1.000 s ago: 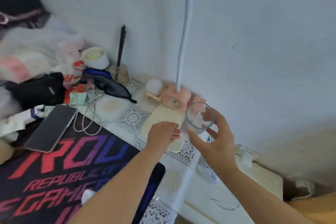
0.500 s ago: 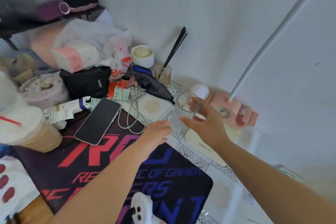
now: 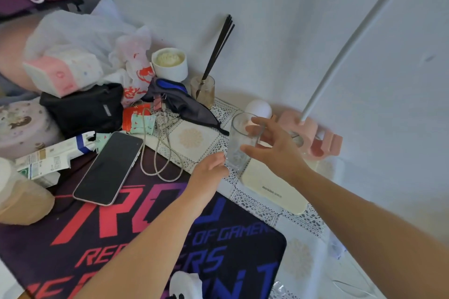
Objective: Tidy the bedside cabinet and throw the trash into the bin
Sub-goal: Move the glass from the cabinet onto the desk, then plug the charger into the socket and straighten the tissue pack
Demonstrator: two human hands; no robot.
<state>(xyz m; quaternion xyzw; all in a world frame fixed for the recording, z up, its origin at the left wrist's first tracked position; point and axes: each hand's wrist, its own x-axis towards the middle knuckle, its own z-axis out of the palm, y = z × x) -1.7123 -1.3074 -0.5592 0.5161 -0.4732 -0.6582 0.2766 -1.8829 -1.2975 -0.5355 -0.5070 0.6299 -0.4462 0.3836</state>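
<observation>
Right hand wrapped round the clear glass, upright, thumb on the near side. Left hand loosely open, empty, just left of its base, nearer for steadying.

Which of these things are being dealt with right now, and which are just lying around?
In hand:
- drinking glass, in the right hand
- left hand beside its base

Lying about:
- phone
- cable
- candle pot
- black pouch
- pink lamp base
</observation>
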